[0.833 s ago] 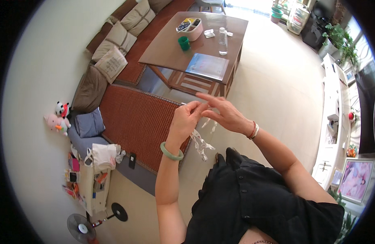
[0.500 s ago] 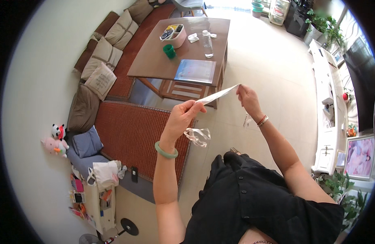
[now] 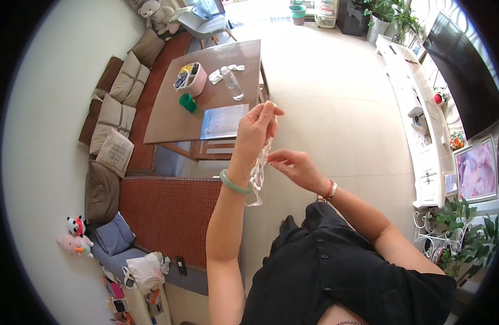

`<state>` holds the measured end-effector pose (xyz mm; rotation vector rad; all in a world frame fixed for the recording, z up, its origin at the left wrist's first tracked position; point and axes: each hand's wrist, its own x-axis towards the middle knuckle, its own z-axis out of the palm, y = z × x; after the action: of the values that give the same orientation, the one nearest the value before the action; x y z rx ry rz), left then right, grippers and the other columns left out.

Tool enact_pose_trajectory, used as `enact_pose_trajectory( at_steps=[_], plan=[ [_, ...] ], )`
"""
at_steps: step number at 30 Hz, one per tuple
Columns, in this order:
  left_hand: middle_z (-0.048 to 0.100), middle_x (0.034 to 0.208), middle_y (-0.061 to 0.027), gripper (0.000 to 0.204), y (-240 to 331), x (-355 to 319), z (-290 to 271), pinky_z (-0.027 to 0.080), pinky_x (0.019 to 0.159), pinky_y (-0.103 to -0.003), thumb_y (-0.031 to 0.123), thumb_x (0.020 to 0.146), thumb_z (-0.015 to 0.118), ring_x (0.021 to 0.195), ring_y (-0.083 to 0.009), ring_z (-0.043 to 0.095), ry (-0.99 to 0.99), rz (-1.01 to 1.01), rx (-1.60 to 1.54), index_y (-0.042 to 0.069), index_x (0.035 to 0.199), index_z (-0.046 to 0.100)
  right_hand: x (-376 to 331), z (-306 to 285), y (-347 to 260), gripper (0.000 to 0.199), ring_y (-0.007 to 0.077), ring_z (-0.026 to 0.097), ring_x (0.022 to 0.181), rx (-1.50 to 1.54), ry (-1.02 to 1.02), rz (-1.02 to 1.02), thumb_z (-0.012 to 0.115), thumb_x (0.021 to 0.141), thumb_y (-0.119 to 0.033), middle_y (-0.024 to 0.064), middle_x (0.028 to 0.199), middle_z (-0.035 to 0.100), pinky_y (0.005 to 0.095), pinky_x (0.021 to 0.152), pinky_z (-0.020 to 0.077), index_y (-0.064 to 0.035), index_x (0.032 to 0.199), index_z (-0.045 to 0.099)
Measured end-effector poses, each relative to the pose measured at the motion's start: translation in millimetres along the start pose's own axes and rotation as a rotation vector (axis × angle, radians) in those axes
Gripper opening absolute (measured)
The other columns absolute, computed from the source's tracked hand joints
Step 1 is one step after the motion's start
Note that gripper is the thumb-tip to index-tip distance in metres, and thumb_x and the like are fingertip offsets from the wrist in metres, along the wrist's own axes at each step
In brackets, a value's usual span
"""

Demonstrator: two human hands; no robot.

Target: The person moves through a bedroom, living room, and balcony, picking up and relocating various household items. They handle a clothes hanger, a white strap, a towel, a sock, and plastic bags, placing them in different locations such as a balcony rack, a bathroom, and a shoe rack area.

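My left hand is raised near the front right corner of the table, its fingers closed on a thin white, partly see-through strip. The strip hangs down in crinkled loops beside my left wrist, which wears a green bangle. I cannot tell what the strip is made of. Lower and to the right, my right hand reaches toward the hanging part. Its fingers are stretched out and slightly apart, with the tips at the strip's edge; whether they touch it is unclear.
Beyond my left hand stands a brown table bearing a pink organizer, a green cup, a clear bottle and a blue-white folder. A cushioned bench runs along the left; a white cabinet lines the right.
The strip was stretched between both hands; now it hangs from my left hand. My right hand has come down and leftward, off the strip's far end. The view has shifted right.
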<state>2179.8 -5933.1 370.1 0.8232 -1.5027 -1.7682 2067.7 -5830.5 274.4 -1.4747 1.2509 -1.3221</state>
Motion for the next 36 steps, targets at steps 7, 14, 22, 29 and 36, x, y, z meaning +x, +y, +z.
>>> enact_pose_trajectory(
  at_steps=[7,14,22,29,36],
  plan=[
    [0.052,0.062,0.0015,0.032,28.4,67.2,68.6,0.021,0.04,-0.018,0.029,0.102,0.049,0.045,-0.0008,0.03,-0.07,0.027,-0.287,0.001,0.105,0.062,17.8,-53.4,79.6,0.053,0.0347,0.053,0.118,-0.182,-0.299,0.045,0.065,0.08,-0.013,0.0176,0.13,0.054,0.0412,0.102,0.0427,-0.0084,0.131,0.051],
    [0.051,0.067,0.001,0.027,21.2,149.3,105.1,0.023,0.042,-0.019,0.023,0.102,0.048,0.049,-0.0034,0.03,0.055,0.065,-0.489,0.001,0.113,0.059,35.5,-143.8,131.2,0.024,0.0315,0.064,0.077,-0.276,-0.207,0.364,0.064,0.087,-0.03,0.0155,0.077,0.066,0.0406,0.071,0.0497,-0.0099,0.099,0.069],
    [0.045,0.066,0.0029,0.025,38.9,229.0,122.1,0.019,0.04,-0.019,0.021,0.103,0.046,0.048,-0.0034,0.026,0.095,0.131,-0.561,0.002,0.115,0.059,13.0,-256.3,200.3,0.034,0.026,0.065,0.076,-0.469,-0.102,0.448,0.063,0.087,-0.038,0.0129,0.084,0.069,0.0371,0.069,0.05,-0.0071,0.101,0.069],
    [0.05,0.068,0.0008,0.029,34.2,298.0,106.6,0.02,0.041,-0.019,0.027,0.103,0.048,0.047,-0.0031,0.027,0.116,0.233,-0.455,0.003,0.115,0.059,21.0,-305.9,198.6,0.038,0.0103,0.063,0.078,0.264,0.069,0.703,0.059,0.094,-0.042,0.0024,0.084,0.068,0.0255,0.071,0.0492,-0.006,0.1,0.07],
    [0.068,0.076,-0.0061,0.03,-23.4,369.8,112.0,0.023,0.038,-0.015,0.034,0.101,0.051,0.044,0.0013,0.035,0.1,0.15,-0.133,0.008,0.109,0.063,103.1,-346.5,166.8,0.035,0.0251,0.068,0.094,0.682,0.253,0.482,0.042,0.101,-0.021,0.0164,0.106,0.067,0.0359,0.07,0.0603,0.0069,0.117,0.057]
  ],
)
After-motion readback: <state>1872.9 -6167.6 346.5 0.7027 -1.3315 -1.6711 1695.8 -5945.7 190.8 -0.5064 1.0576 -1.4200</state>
